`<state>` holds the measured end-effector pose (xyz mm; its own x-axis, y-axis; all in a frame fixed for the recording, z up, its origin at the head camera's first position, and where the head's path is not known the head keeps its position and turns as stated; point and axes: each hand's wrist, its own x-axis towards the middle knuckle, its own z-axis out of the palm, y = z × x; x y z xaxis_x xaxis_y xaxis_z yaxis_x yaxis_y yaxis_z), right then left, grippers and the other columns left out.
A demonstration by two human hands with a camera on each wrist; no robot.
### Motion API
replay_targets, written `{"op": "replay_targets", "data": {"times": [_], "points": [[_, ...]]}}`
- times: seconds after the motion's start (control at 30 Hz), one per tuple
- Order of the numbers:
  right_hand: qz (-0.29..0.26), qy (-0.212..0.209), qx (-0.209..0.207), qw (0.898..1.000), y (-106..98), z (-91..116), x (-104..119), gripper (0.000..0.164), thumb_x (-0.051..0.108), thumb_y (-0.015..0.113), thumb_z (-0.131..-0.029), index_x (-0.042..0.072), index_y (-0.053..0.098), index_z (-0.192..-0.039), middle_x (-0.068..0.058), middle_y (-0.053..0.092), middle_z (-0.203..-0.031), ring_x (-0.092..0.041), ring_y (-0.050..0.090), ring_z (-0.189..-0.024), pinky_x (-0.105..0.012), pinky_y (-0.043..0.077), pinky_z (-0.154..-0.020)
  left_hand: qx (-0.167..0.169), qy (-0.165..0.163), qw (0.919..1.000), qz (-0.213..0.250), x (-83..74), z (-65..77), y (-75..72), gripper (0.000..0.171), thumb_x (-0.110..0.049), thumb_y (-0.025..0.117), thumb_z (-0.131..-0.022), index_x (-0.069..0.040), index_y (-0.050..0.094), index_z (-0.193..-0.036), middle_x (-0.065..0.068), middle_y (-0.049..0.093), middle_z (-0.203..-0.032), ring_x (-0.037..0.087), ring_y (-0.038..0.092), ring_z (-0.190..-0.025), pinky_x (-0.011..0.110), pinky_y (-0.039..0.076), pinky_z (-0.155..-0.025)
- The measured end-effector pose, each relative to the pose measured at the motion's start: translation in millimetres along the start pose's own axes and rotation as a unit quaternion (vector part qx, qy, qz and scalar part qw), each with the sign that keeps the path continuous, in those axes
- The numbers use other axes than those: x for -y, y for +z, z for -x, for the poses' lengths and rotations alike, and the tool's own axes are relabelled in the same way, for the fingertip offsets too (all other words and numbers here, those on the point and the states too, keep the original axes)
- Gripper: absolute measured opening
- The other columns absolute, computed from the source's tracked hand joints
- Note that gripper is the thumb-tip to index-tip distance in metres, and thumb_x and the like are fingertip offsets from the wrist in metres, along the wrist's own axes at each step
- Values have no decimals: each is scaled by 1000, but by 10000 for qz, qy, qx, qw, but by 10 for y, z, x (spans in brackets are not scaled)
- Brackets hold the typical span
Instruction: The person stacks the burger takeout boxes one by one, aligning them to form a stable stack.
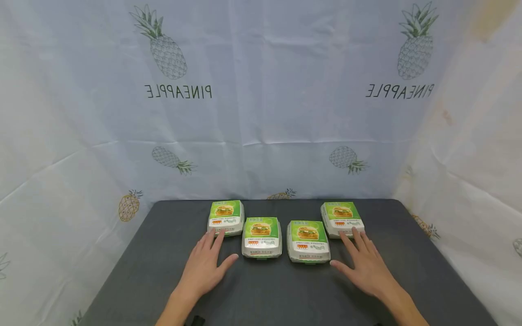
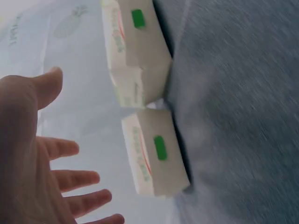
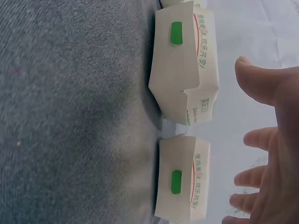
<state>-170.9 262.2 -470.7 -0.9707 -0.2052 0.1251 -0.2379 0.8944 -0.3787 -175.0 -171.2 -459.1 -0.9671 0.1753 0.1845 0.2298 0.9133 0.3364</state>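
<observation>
Four is avoided here: several green and white burger boxes with a burger picture on the lid stand on a dark table. My left hand (image 1: pixel 204 267), fingers spread, reaches toward the far left box (image 1: pixel 225 217); its fingertips overlap that box's front edge in the head view. Right of it is the inner left box (image 1: pixel 262 237). My right hand (image 1: pixel 364 267) is spread with fingertips at the front of the far right box (image 1: pixel 342 217), its thumb near the inner right box (image 1: pixel 308 241). Both wrist views show straight fingers with nothing held, and box fronts with green tabs.
The dark table (image 1: pixel 261 294) runs up to a pale cloth (image 1: pixel 261 117) printed with pineapples, which hangs behind it and along both sides. A black object (image 1: pixel 198 320) shows at the bottom edge beside the left wrist.
</observation>
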Motion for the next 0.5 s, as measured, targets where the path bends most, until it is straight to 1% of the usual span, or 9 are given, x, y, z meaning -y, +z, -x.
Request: {"op": "replay_targets", "data": {"times": [0.13,0.23,0.3,0.4,0.5], "points": [[-181,7,-42,9998,-15,-16,46,88,61,59,-97,8,31,-160,-31,16,-163,-58,17,-145,-79,24,-105,-419,284,9983,283,-114,-21,6,75,-55,58,-100,-6,44,-154,22,41,-155,42,41,-141,63,39,-108],[-430,74,-15,9990,-31,-43,75,88,62,59,-97,10,30,-161,-30,17,-163,-58,19,-143,-81,30,-97,-817,533,9938,527,-219,-45,36,69,-48,64,-99,-5,48,-150,19,48,-150,40,46,-137,62,43,-104],[-628,168,69,9979,-38,-64,90,88,62,58,-97,11,28,-162,-30,15,-163,-59,19,-143,-81,32,-95,-1020,699,9896,740,-295,-66,62,65,-44,66,-98,-6,50,-149,17,51,-148,36,49,-135,59,46,-102],[-900,296,172,9954,-39,-90,104,89,62,57,-98,11,25,-163,-30,14,-163,-60,18,-143,-82,33,-93,-1161,917,9833,1062,-421,-110,95,63,-42,65,-100,-9,48,-151,13,52,-147,33,50,-135,56,48,-102],[-1123,366,201,9928,-29,-111,111,88,61,57,-98,11,23,-163,-30,15,-163,-60,19,-143,-81,32,-95,-1132,1013,9794,1328,-553,-150,124,63,-43,62,-101,-11,46,-153,12,51,-148,32,49,-136,56,48,-102]]}}
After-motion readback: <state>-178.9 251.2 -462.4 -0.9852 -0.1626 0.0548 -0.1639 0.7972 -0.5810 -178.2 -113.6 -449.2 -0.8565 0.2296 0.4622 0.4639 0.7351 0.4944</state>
